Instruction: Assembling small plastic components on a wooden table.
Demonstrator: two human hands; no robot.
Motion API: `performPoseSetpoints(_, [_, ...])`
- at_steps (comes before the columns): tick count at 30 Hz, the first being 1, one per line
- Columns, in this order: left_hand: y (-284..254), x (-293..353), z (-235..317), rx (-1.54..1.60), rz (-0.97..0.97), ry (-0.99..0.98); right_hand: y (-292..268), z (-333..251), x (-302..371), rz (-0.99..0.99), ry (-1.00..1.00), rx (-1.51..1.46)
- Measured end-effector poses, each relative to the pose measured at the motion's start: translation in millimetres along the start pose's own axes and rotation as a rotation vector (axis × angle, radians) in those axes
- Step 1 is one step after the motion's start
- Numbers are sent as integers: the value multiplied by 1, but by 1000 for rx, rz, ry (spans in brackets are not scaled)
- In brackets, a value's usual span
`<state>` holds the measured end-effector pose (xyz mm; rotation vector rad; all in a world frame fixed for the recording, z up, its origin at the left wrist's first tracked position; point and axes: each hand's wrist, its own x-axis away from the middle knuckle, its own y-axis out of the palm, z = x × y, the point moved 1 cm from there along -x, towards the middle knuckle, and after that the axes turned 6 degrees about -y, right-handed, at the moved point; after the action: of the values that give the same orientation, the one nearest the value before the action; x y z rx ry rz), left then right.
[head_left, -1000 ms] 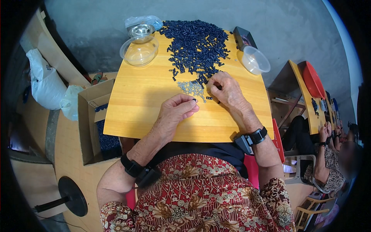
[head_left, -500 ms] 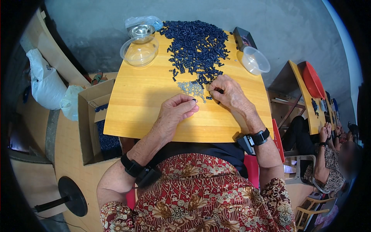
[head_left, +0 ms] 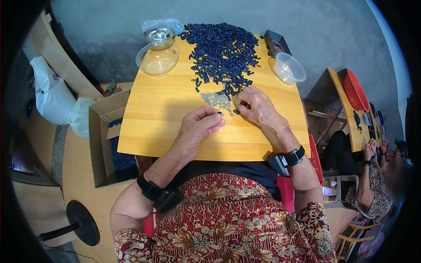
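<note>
My left hand (head_left: 197,128) is closed in a pinch over the table's near part, with a small dark plastic piece (head_left: 220,114) at its fingertips. To its right, my right hand (head_left: 261,107) is curled low over the tabletop, thumb and fingers together. Something dark shows within its curl, seemingly another small plastic piece, mostly hidden by the fingers. One loose dark piece (head_left: 237,112) lies just by its fingertips. Between and beyond the hands lies a small heap of light grey metal-looking parts (head_left: 215,99). Behind it spreads a large pile of dark blue-black plastic pieces (head_left: 223,48).
A clear plastic bowl (head_left: 158,63) and a metal bowl (head_left: 160,34) stand at the far left of the wooden table (head_left: 149,114). Another clear bowl (head_left: 289,69) and a black tray (head_left: 277,43) are far right. A cardboard box (head_left: 98,144) sits left. Another person (head_left: 366,188) sits right.
My right hand has shifted slightly left and curled lower, its fingertips closer to the loose dark piece. My left hand stays almost still with its piece.
</note>
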<state>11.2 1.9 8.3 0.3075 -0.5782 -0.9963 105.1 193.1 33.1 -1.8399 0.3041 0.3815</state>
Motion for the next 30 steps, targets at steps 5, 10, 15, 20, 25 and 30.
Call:
performPoseSetpoints(5, [-1, 0, 0, -2, 11, 1, 4, 0, -2, -16, -26, 118])
performPoseSetpoints(10, [1, 1, -1, 20, 24, -4, -10, -18, -3, 126, -3, -32])
performPoseSetpoints(15, [4, 3, 1, 57, 53, -2, -11, -45, -7, 140, -163, -79])
performPoseSetpoints(20, [5, 3, -3, 125, 56, 21, -12, -59, -7, 144, -195, -109])
performPoseSetpoints(25, [5, 3, -5, 158, 79, 57, -11, -61, -4, 138, -188, -128])
performPoseSetpoints(30, [6, 3, -4, 142, 92, 83, -9, -65, -1, 166, -168, -161])
